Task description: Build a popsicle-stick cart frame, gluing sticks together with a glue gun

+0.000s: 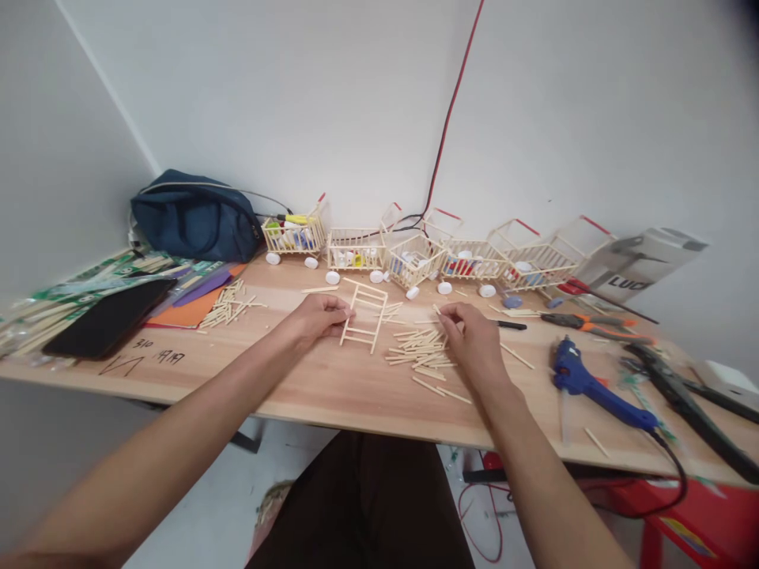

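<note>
My left hand pinches the left side of a small frame of wooden sticks, which has several crossbars and is held up over the table. Over the right edge of a pile of short cut sticks, my right hand has thumb and fingertips together on one thin wooden stick. Along the back stand several miniature shopping carts made of sticks, with white or blue round wheels and red handle bars. Small colourful items fill their baskets.
On the right lie a blue glue gun, orange-handled pliers and a large black-handled tool. A black phone, a second stick pile and a blue bag are at left. The table's front edge runs before me.
</note>
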The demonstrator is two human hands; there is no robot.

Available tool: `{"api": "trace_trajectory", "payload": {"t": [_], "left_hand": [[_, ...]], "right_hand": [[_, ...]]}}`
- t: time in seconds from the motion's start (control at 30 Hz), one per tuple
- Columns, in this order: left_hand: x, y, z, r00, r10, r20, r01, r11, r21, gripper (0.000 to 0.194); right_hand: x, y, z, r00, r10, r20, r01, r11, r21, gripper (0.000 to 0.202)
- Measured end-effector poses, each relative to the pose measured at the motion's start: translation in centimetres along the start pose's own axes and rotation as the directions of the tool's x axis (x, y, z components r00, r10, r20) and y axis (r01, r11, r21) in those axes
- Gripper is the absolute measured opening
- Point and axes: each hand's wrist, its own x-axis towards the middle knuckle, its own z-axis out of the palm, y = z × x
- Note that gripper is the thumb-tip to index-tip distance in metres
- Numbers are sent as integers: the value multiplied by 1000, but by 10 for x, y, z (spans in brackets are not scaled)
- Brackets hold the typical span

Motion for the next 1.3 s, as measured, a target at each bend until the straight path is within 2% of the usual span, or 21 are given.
{"api": "trace_trajectory", "payload": {"t": [0.17,0.3,0.37,0.47,0.53,0.6,0.7,0.8,0.93,0.97,1.03,1.13,1.2,1.3], "left_hand": [[-9,-2,-4,998,6,-60,-3,998,57,21],[-9,-2,-8,994,59,-93,-24,940,342,16],[-11,-1,-10,990,116,-86,-54,848,528,23],[-17,0,-14,968,242,-69,-109,651,751,25],[-22,0,-15,952,304,-43,-133,535,834,26],[-27,-1,-15,937,348,-20,-152,460,875,28],[-34,-3,-14,895,446,26,-224,397,890,22],[-37,-6,-12,827,557,82,-316,338,887,15],[-27,-7,-9,734,636,238,-402,126,907,16],[-23,-7,-7,732,617,289,-412,63,909,16],[-14,-5,-4,761,533,370,-408,-50,912,18],[-2,-4,3,799,415,435,-392,-188,900,22],[2,-4,6,803,398,443,-385,-220,896,22],[2,-4,6,821,399,408,-370,-173,913,21]], "right_hand": [[0,1,2,1000,-19,21,18,1000,12,14],[0,1,3,1000,-15,27,15,1000,26,15],[0,1,2,1000,-14,25,13,999,32,16],[-1,-1,2,1000,-16,19,15,999,49,15],[-1,-2,2,1000,-16,18,15,998,59,15],[-1,-2,1,1000,-15,22,13,998,63,15],[-2,-3,1,1000,-16,24,14,998,61,15],[-2,-2,1,1000,-18,17,17,998,59,15],[-1,-1,2,1000,-1,23,0,999,53,15],[-1,-1,1,1000,5,27,-6,999,51,15],[-1,-1,1,999,14,33,-16,999,49,15],[-1,-2,0,999,27,32,-28,999,46,15],[-1,-2,0,999,24,30,-25,999,45,15],[-1,-1,0,999,15,31,-16,999,40,15]]}}
